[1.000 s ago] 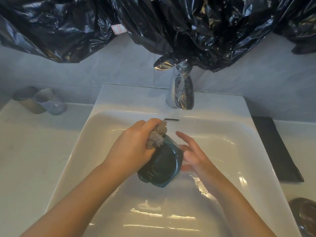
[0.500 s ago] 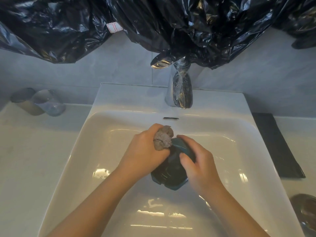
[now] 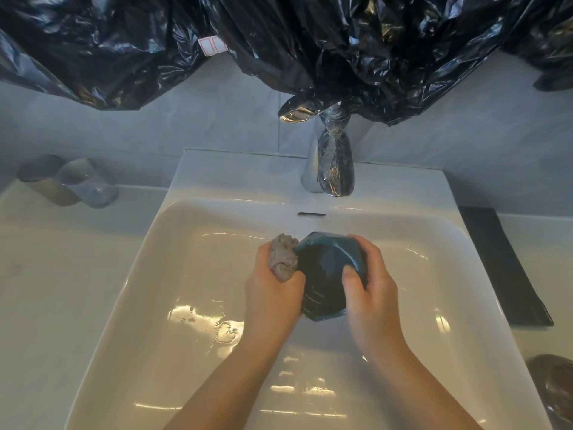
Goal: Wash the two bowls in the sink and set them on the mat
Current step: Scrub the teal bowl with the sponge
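Bowl [image 3: 325,274] of teal colour is tilted above the sink [image 3: 186,274], held between both hands: the right hand [image 3: 372,293] grips its right rim, the left hand [image 3: 273,299] clenches a grey sponge [image 3: 282,259] touching its left edge.

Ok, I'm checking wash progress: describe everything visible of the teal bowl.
The teal bowl is glossy, with faceted walls and a darker middle. It is held tilted on edge in the sink. The right hand grips its right side, thumb on the dark face; a grey sponge in the left hand presses its left edge.
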